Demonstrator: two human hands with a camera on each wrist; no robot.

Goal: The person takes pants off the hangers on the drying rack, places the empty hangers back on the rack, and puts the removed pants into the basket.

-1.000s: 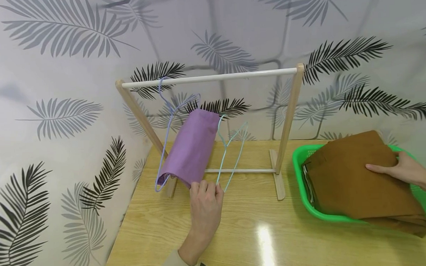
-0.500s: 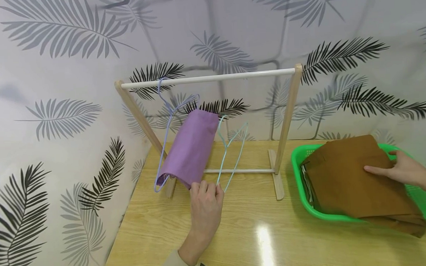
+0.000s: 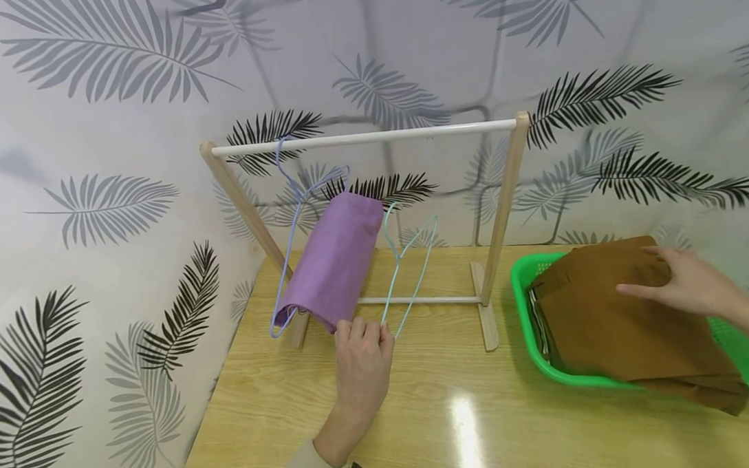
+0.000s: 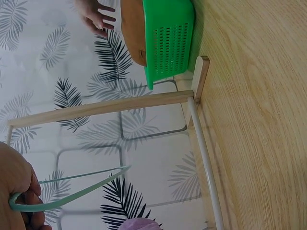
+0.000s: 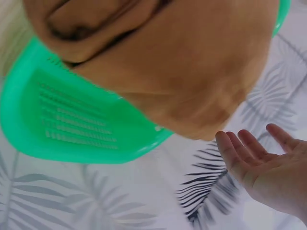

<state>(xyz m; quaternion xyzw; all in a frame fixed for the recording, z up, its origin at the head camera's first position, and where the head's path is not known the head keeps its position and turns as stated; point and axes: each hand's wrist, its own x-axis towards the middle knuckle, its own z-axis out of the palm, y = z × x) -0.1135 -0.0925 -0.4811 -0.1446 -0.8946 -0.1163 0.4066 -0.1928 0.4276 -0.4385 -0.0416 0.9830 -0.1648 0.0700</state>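
My left hand [image 3: 363, 362] grips the end of a light mint-green clothes hanger [image 3: 395, 268] in front of the rack, and the left wrist view shows my fingers curled round the hanger's bend [image 4: 53, 203]. At the right, my right hand [image 3: 692, 285] hovers with spread fingers over a folded brown garment [image 3: 625, 321]. The garment is piled in a green plastic basket [image 3: 533, 352], with one corner hanging over the front rim. In the right wrist view my right hand [image 5: 268, 167] holds nothing, its fingertips near the garment's edge.
A small wooden rack with a white rod [image 3: 371, 135] stands at the back of the wooden table [image 3: 418, 411]. From its left end hangs a lilac hanger [image 3: 292, 237] bearing a folded purple cloth [image 3: 335, 259]. Leaf-patterned wall covering [image 3: 98, 133] rises behind and at left.
My right hand has come off the brown garment, moving up and left with its fingers spreading. The garment has settled slightly lower. My left hand and the mint-green hanger have stayed in place.
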